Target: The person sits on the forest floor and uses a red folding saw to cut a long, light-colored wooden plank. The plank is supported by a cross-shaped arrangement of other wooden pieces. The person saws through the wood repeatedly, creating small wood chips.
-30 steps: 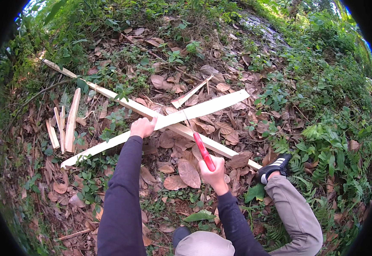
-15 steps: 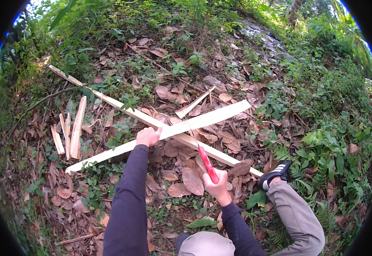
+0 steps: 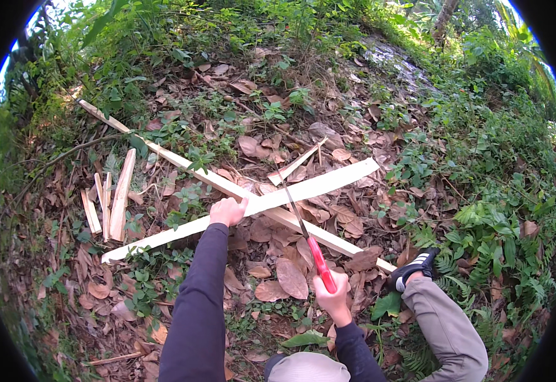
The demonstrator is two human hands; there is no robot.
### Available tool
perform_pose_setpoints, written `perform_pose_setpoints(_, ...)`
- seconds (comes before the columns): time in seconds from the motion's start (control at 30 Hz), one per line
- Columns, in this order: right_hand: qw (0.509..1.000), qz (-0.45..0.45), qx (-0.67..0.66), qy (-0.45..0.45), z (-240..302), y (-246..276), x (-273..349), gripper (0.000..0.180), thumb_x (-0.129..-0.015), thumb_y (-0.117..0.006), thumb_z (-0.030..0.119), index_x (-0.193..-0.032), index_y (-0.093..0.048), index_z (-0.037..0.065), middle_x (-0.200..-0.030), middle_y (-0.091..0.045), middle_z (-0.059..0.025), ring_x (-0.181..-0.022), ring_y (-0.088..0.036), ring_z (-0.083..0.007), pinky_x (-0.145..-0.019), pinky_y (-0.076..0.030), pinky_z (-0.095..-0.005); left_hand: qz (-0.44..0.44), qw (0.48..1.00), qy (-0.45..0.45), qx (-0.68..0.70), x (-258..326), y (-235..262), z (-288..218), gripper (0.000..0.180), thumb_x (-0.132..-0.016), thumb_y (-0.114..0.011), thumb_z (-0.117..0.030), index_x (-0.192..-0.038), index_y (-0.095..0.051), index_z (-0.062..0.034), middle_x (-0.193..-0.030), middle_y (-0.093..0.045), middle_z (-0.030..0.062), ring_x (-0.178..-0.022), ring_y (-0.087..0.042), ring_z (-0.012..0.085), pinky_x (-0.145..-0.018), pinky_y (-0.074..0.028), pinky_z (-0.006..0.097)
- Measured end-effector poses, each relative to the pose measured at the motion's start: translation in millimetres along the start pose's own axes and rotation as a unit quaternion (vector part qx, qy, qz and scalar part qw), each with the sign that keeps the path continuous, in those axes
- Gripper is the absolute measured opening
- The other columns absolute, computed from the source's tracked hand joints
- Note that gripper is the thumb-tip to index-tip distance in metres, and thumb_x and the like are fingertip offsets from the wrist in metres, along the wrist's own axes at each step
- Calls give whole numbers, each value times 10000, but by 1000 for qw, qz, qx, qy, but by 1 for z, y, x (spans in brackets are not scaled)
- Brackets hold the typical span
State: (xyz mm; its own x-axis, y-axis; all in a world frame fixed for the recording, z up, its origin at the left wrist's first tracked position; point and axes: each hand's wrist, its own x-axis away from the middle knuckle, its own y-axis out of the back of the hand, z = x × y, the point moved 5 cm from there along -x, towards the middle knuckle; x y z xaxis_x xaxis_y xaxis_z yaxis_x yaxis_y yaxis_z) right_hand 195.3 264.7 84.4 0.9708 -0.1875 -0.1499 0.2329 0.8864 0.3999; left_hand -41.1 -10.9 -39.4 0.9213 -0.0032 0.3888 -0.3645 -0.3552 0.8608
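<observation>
A long pale wooden plank (image 3: pixel 332 183) lies slanted across a narrower wooden strip (image 3: pixel 179 159), forming an X on the leafy ground. My left hand (image 3: pixel 228 211) grips the plank just left of where the two cross, its thumb along the upper edge. In my right hand (image 3: pixel 333 297) is the red handle of a hand saw (image 3: pixel 317 255). The saw's thin dark blade runs up across the plank, to the right of my left hand, and its tip shows beyond the far edge. How deep the blade sits in the wood cannot be made out.
Several split wood pieces (image 3: pixel 121 197) lie at the left. A thin offcut (image 3: pixel 298 162) rests beyond the plank. My shoe (image 3: pixel 416 268) is at the strip's near right end. Dry leaves (image 3: pixel 292 278), ferns and green plants cover the ground, with a grey rock (image 3: pixel 396 60) farther off.
My right hand has drawn the saw back toward me and slightly right. The left hand keeps its grip on the plank, and the whole view has shifted slightly.
</observation>
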Motion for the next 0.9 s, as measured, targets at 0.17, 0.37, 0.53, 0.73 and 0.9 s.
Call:
perform_pose_setpoints(0.17,1000,15,4,-1,-11,-34,-73,274,-798,-650,77,-593,-482,7,-481,-429,-72,-427,-380,-112,-443,-320,-348,7,1000,-11,11,-5,-5,-1,773,-994,-375,-607,-1019,-744,71,-1091,-698,306,-1081,-668,428,-995,-489,483)
perform_pose_setpoints(0.37,1000,2,2,2,2,4,14,277,-785,-646,72,-577,-469,25,-461,-429,-85,-397,-398,-128,-430,-318,-354,0,1000,-2,10,-2,-5,-6,740,-974,-402,-618,-1003,-766,26,-1081,-711,282,-1065,-687,394,-985,-498,472)
perform_pose_setpoints(0.53,1000,17,9,-24,-21,3,-31,261,-813,-632,51,-611,-471,15,-502,-410,-16,-454,-399,-73,-446,-303,-325,-45,999,-22,6,5,-6,-8,722,-981,-406,-587,-940,-769,36,-987,-725,277,-982,-704,408,-931,-525,480)
perform_pose_setpoints(0.73,999,27,17,-17,-6,37,20,265,-804,-631,53,-587,-480,29,-488,-452,-23,-435,-411,-83,-434,-310,-315,-82,996,-43,-11,7,-6,-8,718,-980,-420,-578,-899,-763,48,-926,-724,279,-922,-710,420,-888,-537,491)
perform_pose_setpoints(0.9,999,28,19,-8,-10,-24,-39,316,-794,-668,116,-592,-452,6,-481,-403,-99,-419,-352,-128,-435,-299,-346,-76,996,-41,-18,12,-5,-7,697,-985,-427,-563,-897,-766,40,-907,-727,268,-918,-711,417,-879,-539,490)
